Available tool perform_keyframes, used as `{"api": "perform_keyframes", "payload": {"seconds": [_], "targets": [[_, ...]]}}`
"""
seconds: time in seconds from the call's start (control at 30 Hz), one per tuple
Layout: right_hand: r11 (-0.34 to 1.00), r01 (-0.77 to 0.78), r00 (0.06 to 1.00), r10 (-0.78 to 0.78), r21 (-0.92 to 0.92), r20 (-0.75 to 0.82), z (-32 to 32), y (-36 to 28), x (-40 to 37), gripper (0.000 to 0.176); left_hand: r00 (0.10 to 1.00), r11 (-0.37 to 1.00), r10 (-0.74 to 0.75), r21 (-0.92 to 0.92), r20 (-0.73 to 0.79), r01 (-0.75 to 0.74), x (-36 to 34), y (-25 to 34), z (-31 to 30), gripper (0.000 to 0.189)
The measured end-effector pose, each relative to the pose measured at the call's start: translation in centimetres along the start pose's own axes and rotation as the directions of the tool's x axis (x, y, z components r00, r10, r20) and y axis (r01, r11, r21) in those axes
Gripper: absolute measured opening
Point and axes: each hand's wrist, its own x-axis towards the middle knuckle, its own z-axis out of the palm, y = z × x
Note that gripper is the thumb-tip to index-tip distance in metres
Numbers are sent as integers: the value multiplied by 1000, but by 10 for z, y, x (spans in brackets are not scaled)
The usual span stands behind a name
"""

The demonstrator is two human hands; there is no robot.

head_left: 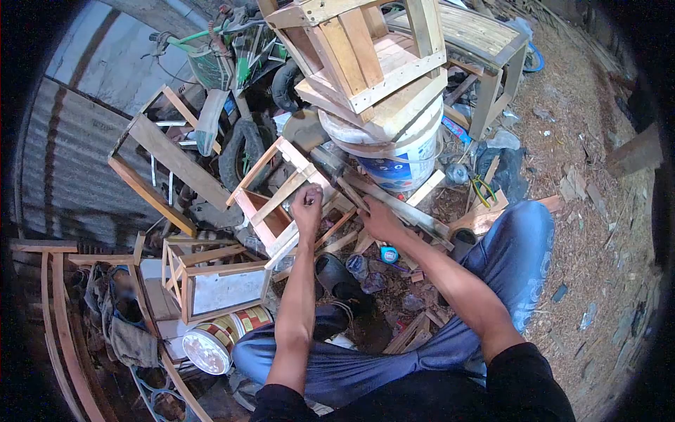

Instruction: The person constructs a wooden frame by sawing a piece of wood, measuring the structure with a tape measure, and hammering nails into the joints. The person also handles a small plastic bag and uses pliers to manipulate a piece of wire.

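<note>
My right hand [383,221] is wrapped round the handle of a hammer [351,191], whose dark head points up and left beside a small wooden frame [256,176]. My left hand [307,205] is closed, fingertips pinched together, over a slat [281,193] that crosses this frame. Whatever the left fingers pinch, if anything, is too small to make out. The frame stands tilted in front of my lap, with a reddish panel [271,225] inside it.
A white bucket [383,151] carries a wooden crate [344,60]. On the ground lie a blue tape measure [389,254], yellow-handled pliers [484,190] and wood scraps. Other wooden frames [225,292] stand at the left, near a tipped paint can [207,352]. A green motorbike [211,67] is behind.
</note>
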Motion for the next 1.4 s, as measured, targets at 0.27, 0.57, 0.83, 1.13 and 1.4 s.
{"api": "perform_keyframes", "payload": {"seconds": [0.27, 0.57, 0.83, 1.13, 1.4], "targets": [[998, -64, 996, 62, 28, 68, -6, 0, 0, 48, 998, 999, 7, 45, 61, -10, -1, 5, -3, 11], [996, -47, 999, 46, 70, 13, -4, 2, 2, 34, 969, 952, 229, 189, 87, -242, -3, 11, -1, 7], [999, -34, 999, 34, 31, 13, -5, 0, 0, 35, 962, 932, 253, 241, 100, -270, -2, 8, 2, 7], [978, 136, 990, -141, -158, -20, -14, -31, -13, 31, 930, 891, 341, 268, 137, -366, 1, 4, -1, 10], [923, 172, 985, -159, -344, 67, -17, -38, -13, 26, 961, 928, 261, 251, 87, -275, -1, -1, -1, 12]]}}
